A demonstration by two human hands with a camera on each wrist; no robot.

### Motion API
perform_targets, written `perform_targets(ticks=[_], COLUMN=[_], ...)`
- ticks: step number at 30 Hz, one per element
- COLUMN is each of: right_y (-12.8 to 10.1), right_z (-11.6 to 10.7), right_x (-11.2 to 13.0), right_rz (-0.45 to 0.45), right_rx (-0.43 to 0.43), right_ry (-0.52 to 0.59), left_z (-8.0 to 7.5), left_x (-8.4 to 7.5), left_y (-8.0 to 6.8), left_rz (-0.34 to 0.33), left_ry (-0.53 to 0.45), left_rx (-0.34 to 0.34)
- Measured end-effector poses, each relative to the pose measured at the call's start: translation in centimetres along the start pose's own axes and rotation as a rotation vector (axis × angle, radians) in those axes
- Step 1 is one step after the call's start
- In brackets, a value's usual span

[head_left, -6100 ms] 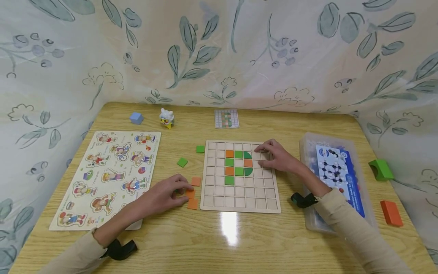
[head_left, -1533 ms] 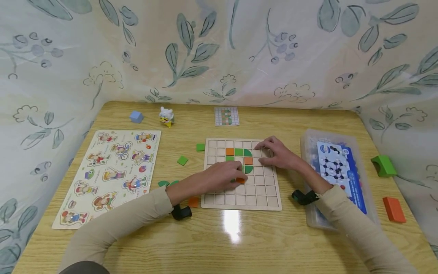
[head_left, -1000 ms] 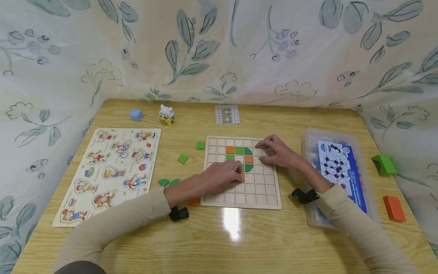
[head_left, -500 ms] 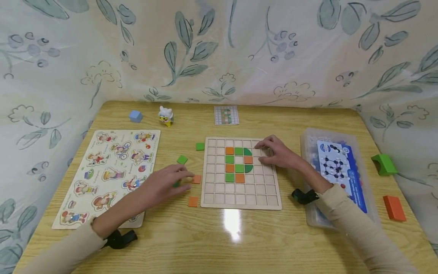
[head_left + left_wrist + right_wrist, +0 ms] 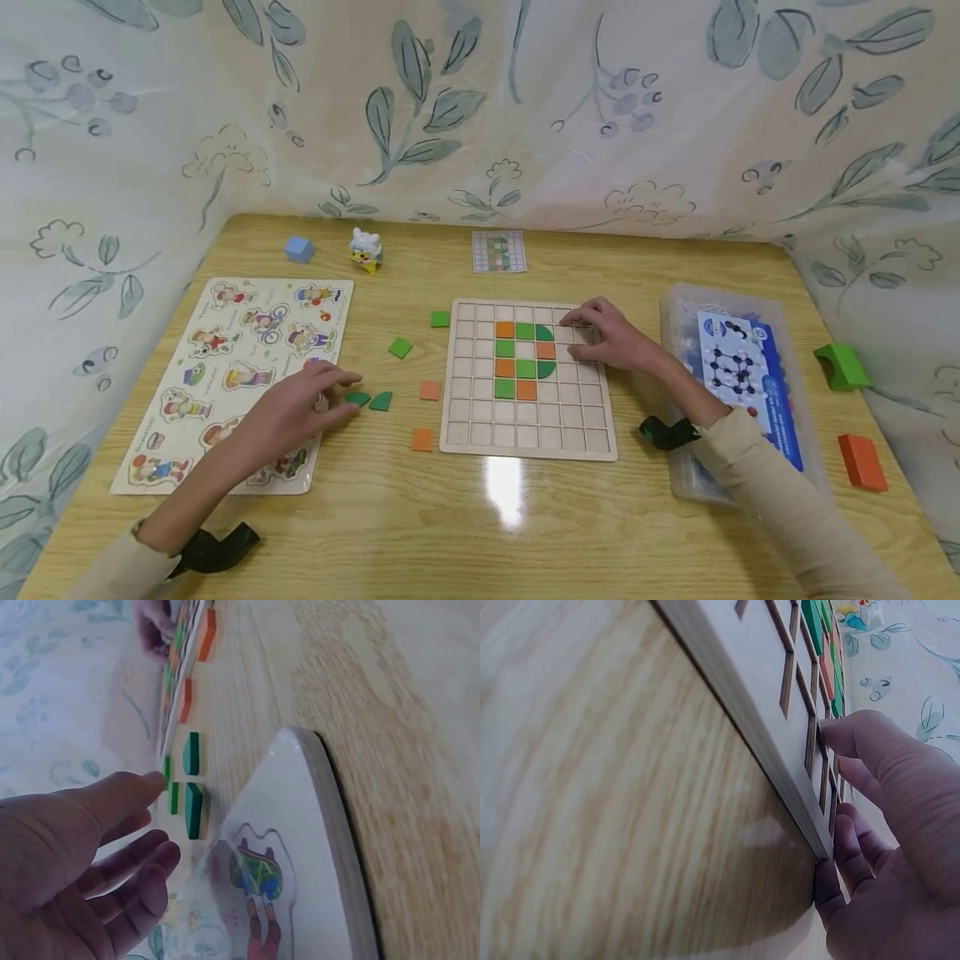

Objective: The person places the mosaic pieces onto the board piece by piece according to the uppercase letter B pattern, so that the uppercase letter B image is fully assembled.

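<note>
My left hand [image 5: 292, 412] hovers at the right edge of the sports picture puzzle [image 5: 120, 479], thumb and fingers apart, holding nothing. Its fingertips are close to a green quarter-circle tile [image 5: 193, 811]; a second quarter-circle tile [image 5: 381, 402] lies just right of it. The wooden grid board [image 5: 570, 437] carries orange and green squares plus two green quarter circles in its cells. My right hand [image 5: 618, 337] rests on the board's right side. In the right wrist view, its thumb touches the grid and other fingers lie along the edge.
Orange square tiles [image 5: 422, 440] and green square tiles [image 5: 401, 347] lie left of the board. Behind it are a pattern card [image 5: 499, 252], a toy figure [image 5: 366, 250] and a blue block [image 5: 299, 249]. A clear plastic box [image 5: 682, 300], green arch block [image 5: 841, 367] and red block [image 5: 862, 462] stand right.
My left hand has set an orange square in the board's fourth row of tiles, released it, and drawn back left to the green quarter circles. The right hand keeps its place.
</note>
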State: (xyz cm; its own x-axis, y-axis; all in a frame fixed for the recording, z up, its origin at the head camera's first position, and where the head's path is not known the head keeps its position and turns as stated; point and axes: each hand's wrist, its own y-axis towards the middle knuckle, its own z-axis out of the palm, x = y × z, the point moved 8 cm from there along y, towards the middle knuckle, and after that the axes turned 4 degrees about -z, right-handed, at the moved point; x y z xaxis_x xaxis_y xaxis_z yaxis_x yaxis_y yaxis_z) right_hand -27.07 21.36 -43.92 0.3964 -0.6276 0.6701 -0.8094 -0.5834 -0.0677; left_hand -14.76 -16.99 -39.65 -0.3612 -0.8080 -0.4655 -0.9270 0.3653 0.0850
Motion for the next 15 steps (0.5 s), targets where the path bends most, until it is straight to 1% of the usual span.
perform_targets(ticks=[6,11,15], right_y=[-0.05,-0.02,-0.02], right_z=[-0.18,-0.19,-0.02], right_x=[0.04,0.22,0.26], right_rz=[-0.016,-0.033,-0.038], right_rx=[-0.012,-0.01,-0.007], right_ry=[-0.006,0.003,0.006], left_z=[0.42,0.75,1.01], left_x=[0.33,0.29,0.2], left_y=[0.25,0.33,0.32], left_rz=[-0.015,-0.016,-0.036], left_ry=[-0.005,0.003,0.009], left_rx=[0.038,0.046,0.07])
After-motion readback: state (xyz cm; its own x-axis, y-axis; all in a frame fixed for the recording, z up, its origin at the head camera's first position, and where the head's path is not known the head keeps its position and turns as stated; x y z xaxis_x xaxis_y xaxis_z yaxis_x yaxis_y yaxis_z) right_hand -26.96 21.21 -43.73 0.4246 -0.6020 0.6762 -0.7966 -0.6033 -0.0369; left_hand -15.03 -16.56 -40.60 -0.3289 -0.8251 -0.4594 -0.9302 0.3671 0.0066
